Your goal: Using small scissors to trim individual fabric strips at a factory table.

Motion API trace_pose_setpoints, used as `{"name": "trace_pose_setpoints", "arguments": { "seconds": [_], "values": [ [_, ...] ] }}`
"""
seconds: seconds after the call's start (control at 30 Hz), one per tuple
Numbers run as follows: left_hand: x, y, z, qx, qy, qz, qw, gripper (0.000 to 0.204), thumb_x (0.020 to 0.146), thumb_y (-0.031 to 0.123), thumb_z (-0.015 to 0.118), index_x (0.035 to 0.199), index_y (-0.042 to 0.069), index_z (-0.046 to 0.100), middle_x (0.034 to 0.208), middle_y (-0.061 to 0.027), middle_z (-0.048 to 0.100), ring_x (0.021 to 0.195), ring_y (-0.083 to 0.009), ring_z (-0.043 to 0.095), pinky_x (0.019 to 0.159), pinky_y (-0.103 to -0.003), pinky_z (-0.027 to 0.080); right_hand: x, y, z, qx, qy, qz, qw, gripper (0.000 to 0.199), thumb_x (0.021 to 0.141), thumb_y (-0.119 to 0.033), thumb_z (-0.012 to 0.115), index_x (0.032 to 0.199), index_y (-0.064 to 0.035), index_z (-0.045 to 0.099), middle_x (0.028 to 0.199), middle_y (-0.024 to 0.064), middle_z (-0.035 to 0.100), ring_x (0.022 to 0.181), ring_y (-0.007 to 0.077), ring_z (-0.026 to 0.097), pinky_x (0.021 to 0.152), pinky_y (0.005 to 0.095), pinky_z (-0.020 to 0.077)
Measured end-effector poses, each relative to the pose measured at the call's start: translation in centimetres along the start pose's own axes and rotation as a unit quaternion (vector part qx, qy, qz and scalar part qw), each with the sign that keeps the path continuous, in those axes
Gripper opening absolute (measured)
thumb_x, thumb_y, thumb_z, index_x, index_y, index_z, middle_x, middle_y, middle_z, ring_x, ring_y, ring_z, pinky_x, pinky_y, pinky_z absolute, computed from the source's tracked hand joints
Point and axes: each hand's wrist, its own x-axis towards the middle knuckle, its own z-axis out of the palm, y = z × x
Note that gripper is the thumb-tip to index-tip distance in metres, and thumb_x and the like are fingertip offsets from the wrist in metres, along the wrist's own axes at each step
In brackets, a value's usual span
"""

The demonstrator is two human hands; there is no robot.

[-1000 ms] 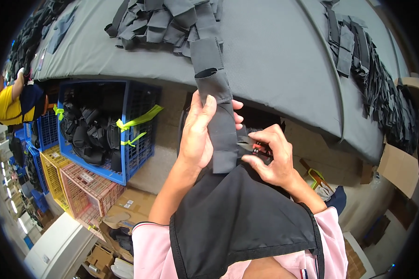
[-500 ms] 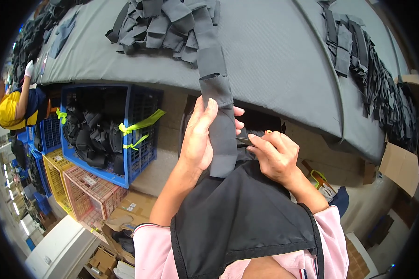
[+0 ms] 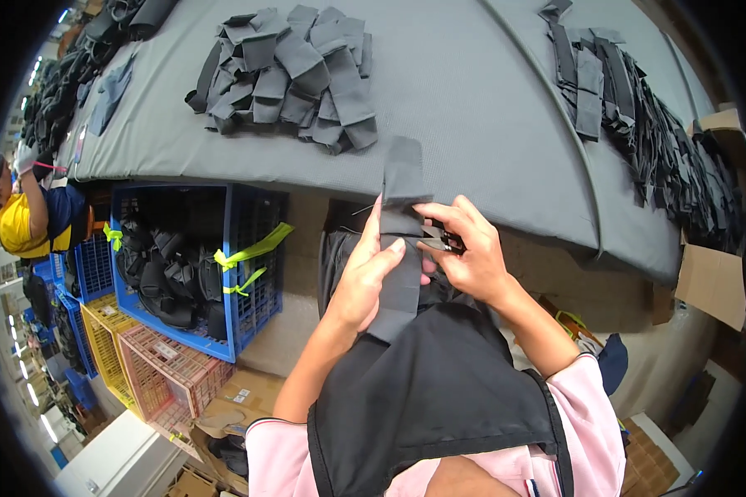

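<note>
While your left hand (image 3: 365, 286) pinches the long dark grey fabric strip (image 3: 399, 240) flat between thumb and fingers, your right hand (image 3: 466, 258) is closed around a small black thread snip (image 3: 446, 241), its tip set against the strip's right edge about halfway up. The strip stands nearly upright at the centre of the view: its top end rises in front of the near edge of the grey padded worktable (image 3: 472, 108), and its lower end hangs to the black apron (image 3: 431, 398) on your lap.

Progress, judged from how things lie: this strip is mid-trim, not finished, since the snip is at the edge and the piece is not laid down. At 12 o'clock on the table a loose heap of similar grey strips (image 3: 290, 70) lies spread out; at 2 o'clock a second row of darker black straps (image 3: 630, 108) runs along the far right. I cannot tell which pile is done and which is waiting.

At 9 o'clock, under the table, a blue plastic crate (image 3: 249, 273) holds black sewn goods. A co-worker in a yellow top (image 3: 21, 224) stands at the far left, well apart.
</note>
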Motion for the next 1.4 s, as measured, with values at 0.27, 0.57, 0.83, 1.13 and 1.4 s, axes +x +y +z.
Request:
{"name": "trace_pose_setpoints", "arguments": {
  "seconds": [0.27, 0.57, 0.83, 1.13, 1.4],
  "values": [
    [-0.6, -1.3, -0.1, 0.042, 0.002, 0.036, 0.998, 0.060, 0.095, 0.014, 0.046, 0.139, 0.010, 0.005, 0.122, -0.0189, 0.047, 0.075, -0.0229, 0.064, 0.066, -0.032, 0.055, 1.3, 1.2, 1.2, 0.107, 0.105, -0.026, 0.988, 0.009, 0.081, 0.003, 0.055, 0.084, -0.0034, 0.051, 0.081, 0.0042, 0.045, 0.072, 0.0114, 0.045, 0.051, 0.0226, 0.0387],
    [0.0, -1.9, -0.5, 0.069, 0.026, 0.021, 0.997, 0.044, 0.088, 0.013, 0.061, 0.112, 0.008, 0.024, 0.112, -0.0198, 0.051, 0.085, -0.0288, 0.065, 0.069, -0.036, 0.057, 2.5, 0.7, 0.5, 0.426, 0.114, 0.293, 0.849, 0.014, 0.089, -0.013, 0.060, 0.084, -0.0058, 0.049, 0.066, -0.0037, 0.046, 0.044, 0.0006, 0.037, 0.037, 0.0181, 0.0296],
    [0.1, -2.5, -1.7, 0.379, -0.014, 0.187, 0.906, 0.042, 0.083, 0.019, 0.067, 0.113, -0.001, 0.045, 0.131, -0.0202, 0.039, 0.114, -0.0319, 0.051, 0.094, -0.040, 0.044, 2.6, 1.0, 0.8, 0.429, 0.094, 0.300, 0.847, 0.015, 0.087, -0.016, 0.062, 0.082, -0.0061, 0.052, 0.065, -0.0021, 0.051, 0.039, 0.0014, 0.037, 0.033, 0.0180, 0.0286],
    [1.5, -0.3, -2.1, 0.516, -0.040, 0.310, 0.798, 0.027, 0.076, 0.020, 0.070, 0.075, 0.000, 0.052, 0.122, -0.0116, 0.057, 0.123, -0.0353, 0.044, 0.105, -0.051, 0.025, 1.3, 1.7, 0.3, 0.333, -0.047, 0.359, 0.871, 0.018, 0.090, -0.019, 0.058, 0.099, -0.0042, 0.056, 0.077, -0.0017, 0.053, 0.067, 0.0040, 0.048, 0.056, 0.0210, 0.0419],
    [1.3, -0.8, -2.7, 0.372, -0.010, 0.265, 0.890, 0.037, 0.088, 0.029, 0.060, 0.106, -0.003, 0.059, 0.127, -0.0118, 0.053, 0.134, -0.0317, 0.027, 0.108, -0.044, 0.020, -3.3, -0.4, -2.4, 0.081, 0.048, 0.098, 0.991, 0.033, 0.073, -0.008, 0.073, 0.101, -0.0021, 0.057, 0.083, 0.0069, 0.061, 0.068, 0.0146, 0.060, 0.060, 0.0251, 0.0490]
  ]
}}
